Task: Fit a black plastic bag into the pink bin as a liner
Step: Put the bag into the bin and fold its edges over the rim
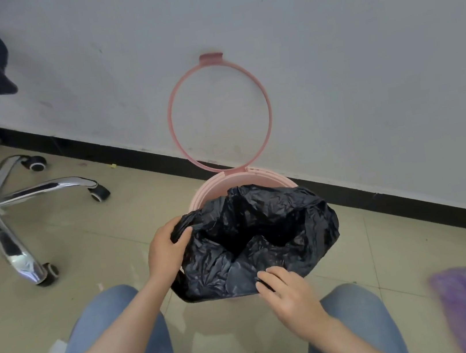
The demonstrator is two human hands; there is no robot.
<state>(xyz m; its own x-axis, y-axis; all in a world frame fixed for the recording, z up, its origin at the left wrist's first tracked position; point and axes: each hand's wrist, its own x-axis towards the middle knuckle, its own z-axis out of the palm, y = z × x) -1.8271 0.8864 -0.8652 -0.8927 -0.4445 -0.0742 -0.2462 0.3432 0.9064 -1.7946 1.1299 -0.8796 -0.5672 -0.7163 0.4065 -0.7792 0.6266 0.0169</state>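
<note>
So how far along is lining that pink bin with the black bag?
About midway. Done: the pink ring is flipped up against the wall, and the black bag is opened and sits in the pink bin. In hand: the left hand grips the bag's left edge, and the right hand touches its near edge. Left: the far rim shows bare, so the bag needs pulling over there and the ring lowering.

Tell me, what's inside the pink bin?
A black bag, its mouth open, fills the pink bin. Both hands grip its edge. The bin's bottom is hidden by the bag.
</note>
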